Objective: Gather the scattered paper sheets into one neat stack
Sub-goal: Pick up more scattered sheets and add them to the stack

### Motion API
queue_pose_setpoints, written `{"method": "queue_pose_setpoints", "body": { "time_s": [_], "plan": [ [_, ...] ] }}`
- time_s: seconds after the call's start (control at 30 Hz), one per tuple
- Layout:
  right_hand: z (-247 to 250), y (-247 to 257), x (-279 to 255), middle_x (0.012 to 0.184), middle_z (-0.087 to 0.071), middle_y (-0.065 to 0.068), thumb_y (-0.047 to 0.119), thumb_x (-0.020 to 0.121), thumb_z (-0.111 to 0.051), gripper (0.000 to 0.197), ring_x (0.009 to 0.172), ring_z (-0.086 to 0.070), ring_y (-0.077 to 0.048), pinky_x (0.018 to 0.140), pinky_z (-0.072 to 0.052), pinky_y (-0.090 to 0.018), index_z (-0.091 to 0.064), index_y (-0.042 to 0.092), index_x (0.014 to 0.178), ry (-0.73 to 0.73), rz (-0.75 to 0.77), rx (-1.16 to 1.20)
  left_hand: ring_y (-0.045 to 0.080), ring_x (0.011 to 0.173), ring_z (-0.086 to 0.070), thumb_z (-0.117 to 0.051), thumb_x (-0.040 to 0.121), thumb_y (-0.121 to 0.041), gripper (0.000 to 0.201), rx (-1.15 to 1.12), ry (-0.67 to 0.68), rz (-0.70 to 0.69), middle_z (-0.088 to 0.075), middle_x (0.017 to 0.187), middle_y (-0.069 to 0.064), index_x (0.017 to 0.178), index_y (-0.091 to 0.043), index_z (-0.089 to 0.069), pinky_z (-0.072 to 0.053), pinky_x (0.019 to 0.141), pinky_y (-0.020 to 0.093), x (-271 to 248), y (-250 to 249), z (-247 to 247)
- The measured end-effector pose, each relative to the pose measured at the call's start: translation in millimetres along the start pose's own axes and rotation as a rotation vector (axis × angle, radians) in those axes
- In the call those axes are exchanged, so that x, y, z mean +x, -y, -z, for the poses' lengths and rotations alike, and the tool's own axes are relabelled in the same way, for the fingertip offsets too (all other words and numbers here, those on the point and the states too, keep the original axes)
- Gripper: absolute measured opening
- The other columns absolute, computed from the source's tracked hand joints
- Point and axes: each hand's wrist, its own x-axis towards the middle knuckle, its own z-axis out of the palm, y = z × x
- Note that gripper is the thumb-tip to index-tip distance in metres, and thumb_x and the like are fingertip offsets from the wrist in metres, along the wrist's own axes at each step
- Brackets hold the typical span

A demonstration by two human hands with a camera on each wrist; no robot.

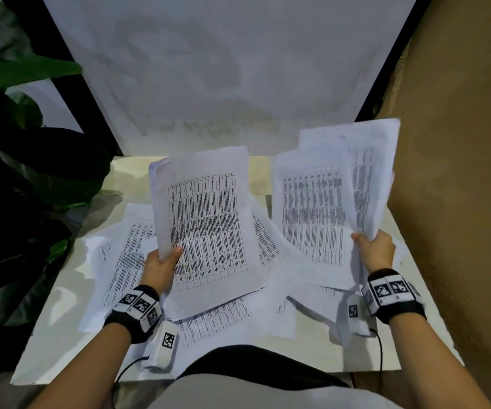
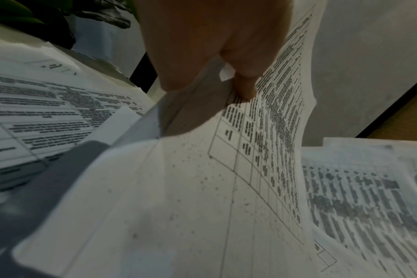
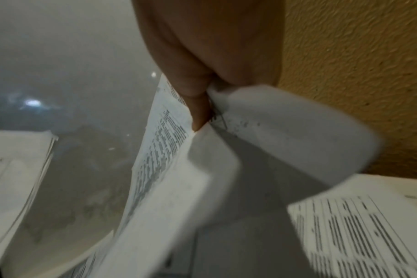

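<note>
My left hand pinches a bundle of printed sheets by its left edge and holds it tilted up over the middle of the table; the thumb presses the printed face of that bundle. Over the right side, my right hand grips a second bundle of sheets, raised and fanned open. In the right wrist view the thumb lies between its fanned pages. Several more printed sheets lie scattered flat on the white table under both bundles.
A dark leafy plant stands close on the left. A textured tan wall borders the table's right side, and a pale wall panel rises behind it. The table's front edge is near my body.
</note>
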Motion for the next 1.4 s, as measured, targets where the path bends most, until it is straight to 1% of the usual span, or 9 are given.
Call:
{"method": "queue_pose_setpoints", "body": {
  "time_s": [0.3,0.57,0.77,0.87,0.93,1.0,1.07,1.17,1.4],
  "plan": [
    [58.8,60.2,7.6,0.107,-0.063,-0.017,0.015,0.083,-0.062,0.036,0.096,-0.060,-0.025,0.082,-0.050,-0.034,-0.056,-0.004,0.113,-0.213,0.124,0.348,0.017,0.058,-0.039,-0.051,0.089,-0.029,0.021,0.067,0.039,-0.062,-0.039,0.064,0.004,0.073,-0.017,-0.045,-0.039,0.052,0.028,-3.9,-10.4,-6.0],
    [7.4,66.3,-32.4,0.104,-0.064,-0.015,0.007,0.081,-0.063,0.029,0.076,-0.062,-0.017,0.060,-0.051,-0.016,-0.060,0.001,0.110,0.281,0.114,0.450,0.025,0.095,-0.057,-0.055,0.087,-0.029,0.041,0.079,0.262,-0.106,-0.063,0.103,0.009,0.115,0.000,-0.051,-0.043,0.087,0.034,-6.2,-39.8,-20.3],
    [-35.2,66.3,-55.8,0.112,-0.061,-0.010,-0.003,0.079,-0.062,0.039,0.103,-0.059,-0.028,0.090,-0.049,-0.038,-0.053,0.005,0.116,0.525,-0.018,0.486,0.015,0.064,-0.051,-0.029,0.097,-0.033,0.032,-0.109,0.326,-0.123,-0.056,0.069,-0.002,0.078,-0.019,-0.050,-0.044,0.060,0.022,-24.1,-68.9,-27.7],
    [-41.6,73.7,-64.6,0.113,-0.060,-0.012,-0.010,0.076,-0.062,0.041,0.097,-0.060,-0.023,0.079,-0.055,-0.024,-0.052,0.002,0.115,0.530,0.025,0.569,0.013,0.076,-0.068,-0.038,0.053,-0.088,0.077,-0.291,0.445,-0.110,-0.072,0.081,-0.010,0.100,-0.030,-0.054,-0.054,0.063,0.027,-29.9,-75.4,-27.6],
    [-42.5,77.8,-69.0,0.107,-0.060,-0.011,-0.010,0.080,-0.058,0.039,0.083,-0.062,-0.014,0.062,-0.052,-0.009,-0.051,-0.006,0.117,0.509,0.044,0.613,0.009,0.077,-0.071,-0.046,0.019,-0.093,0.107,-0.351,0.437,-0.136,-0.075,0.081,-0.010,0.105,-0.030,-0.054,-0.057,0.059,0.024,-27.9,-72.6,-25.7],
    [-42.5,78.9,-69.2,0.103,-0.060,-0.006,-0.009,0.081,-0.058,0.037,0.074,-0.060,-0.001,0.057,-0.049,-0.004,-0.052,-0.006,0.117,0.476,0.088,0.654,0.019,0.102,-0.065,-0.042,0.023,-0.095,0.124,-0.351,0.392,-0.148,-0.069,0.111,0.002,0.124,-0.023,-0.048,-0.056,0.082,0.036,-30.0,-73.5,-24.8],
    [-41.6,78.6,-67.6,0.101,-0.061,-0.002,-0.006,0.081,-0.059,0.036,0.077,-0.060,-0.001,0.057,-0.047,-0.002,-0.054,-0.003,0.116,0.451,0.124,0.655,0.027,0.130,-0.040,-0.042,0.057,-0.085,0.105,-0.333,0.357,-0.117,-0.042,0.142,0.006,0.139,-0.020,-0.030,-0.031,0.107,0.051,-34.4,-80.6,-26.4],
    [-40.6,80.8,-65.8,0.097,-0.062,0.002,-0.002,0.081,-0.061,0.034,0.081,-0.059,-0.004,0.059,-0.047,-0.001,-0.055,-0.001,0.115,0.435,0.177,0.649,0.027,0.127,-0.043,-0.052,0.088,-0.023,0.029,-0.313,0.316,-0.187,-0.055,0.118,-0.003,0.117,-0.017,-0.047,-0.034,0.104,0.037,-29.7,-87.4,-29.1],
    [-37.7,86.5,-61.5,0.082,-0.063,0.005,0.000,0.077,-0.066,0.020,0.068,-0.064,0.004,0.062,-0.050,-0.007,-0.059,0.009,0.093,0.448,0.311,0.693,0.018,0.102,-0.056,-0.066,0.077,-0.028,0.042,-0.213,0.271,-0.359,-0.059,0.115,0.005,0.112,-0.015,-0.046,-0.039,0.101,0.039,-30.6,-94.3,-27.3]
  ]
}}
